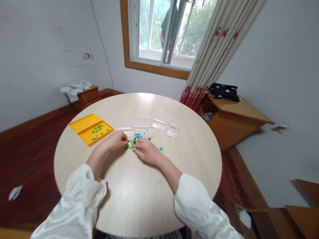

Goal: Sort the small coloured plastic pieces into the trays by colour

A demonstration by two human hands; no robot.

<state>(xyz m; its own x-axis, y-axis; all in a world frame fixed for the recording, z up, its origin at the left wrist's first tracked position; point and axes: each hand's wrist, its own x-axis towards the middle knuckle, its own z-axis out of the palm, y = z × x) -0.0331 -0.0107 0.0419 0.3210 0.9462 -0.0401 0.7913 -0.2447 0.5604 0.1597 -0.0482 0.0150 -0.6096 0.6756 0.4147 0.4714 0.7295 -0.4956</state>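
A small pile of mixed colored plastic pieces [131,143], green, white, yellow and dark, lies on the round table between my hands. My left hand [116,140] is at the pile's left edge, fingertips pinched together; whatever they hold is too small to make out. From the right, my right hand [149,151] reaches over the pile, its index finger and thumb slightly apart and touching the pieces. Just behind the hands stands a clear plastic box [149,132] with blue pieces in it. A few blue pieces [160,149] lie right of my right hand.
An open yellow case [83,123] with several green pieces sits at the left of the pale table [139,199]. Another clear box [159,124] with pale pieces stands at the back right. Beyond the table are a wooden cabinet [236,116] and a curtain [211,49].
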